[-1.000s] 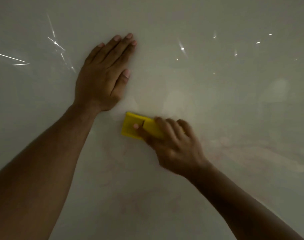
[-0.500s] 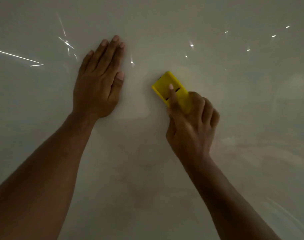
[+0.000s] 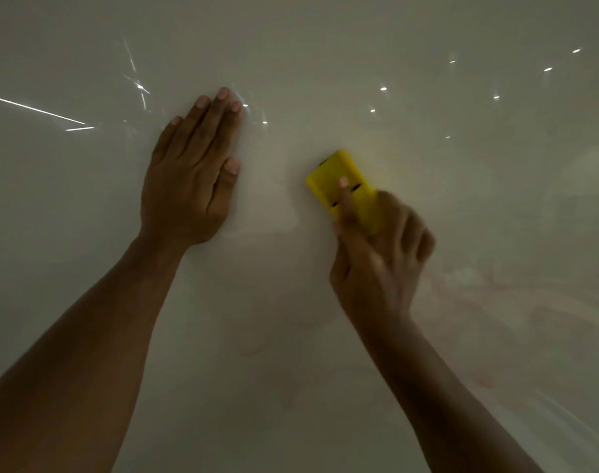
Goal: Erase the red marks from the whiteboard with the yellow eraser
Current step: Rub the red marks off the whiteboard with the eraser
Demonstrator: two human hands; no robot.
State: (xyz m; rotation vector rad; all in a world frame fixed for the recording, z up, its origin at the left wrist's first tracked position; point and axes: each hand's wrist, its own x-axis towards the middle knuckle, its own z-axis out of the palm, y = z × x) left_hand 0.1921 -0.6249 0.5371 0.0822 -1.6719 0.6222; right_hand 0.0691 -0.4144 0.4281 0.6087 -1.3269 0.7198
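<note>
A glossy whiteboard (image 3: 325,56) fills the whole head view in dim light. The yellow eraser (image 3: 339,175) lies flat against it right of centre, tilted up to the left, with my right hand (image 3: 376,261) shut on its lower end and the index finger stretched along its top. The right hand is blurred. My left hand (image 3: 192,179) rests flat on the board to the left, fingers together, holding nothing. Faint pinkish-red smears (image 3: 479,288) show on the board right of my right hand, and more faint smears (image 3: 257,346) show below between my forearms.
Small bright light reflections (image 3: 382,88) dot the upper right of the board, and thin bright streaks (image 3: 35,109) cross its upper left. Nothing else is in view besides my two forearms.
My right hand swept the eraser from below my left hand up and to the right, then held near that spot. My left hand stayed flat on the board.
</note>
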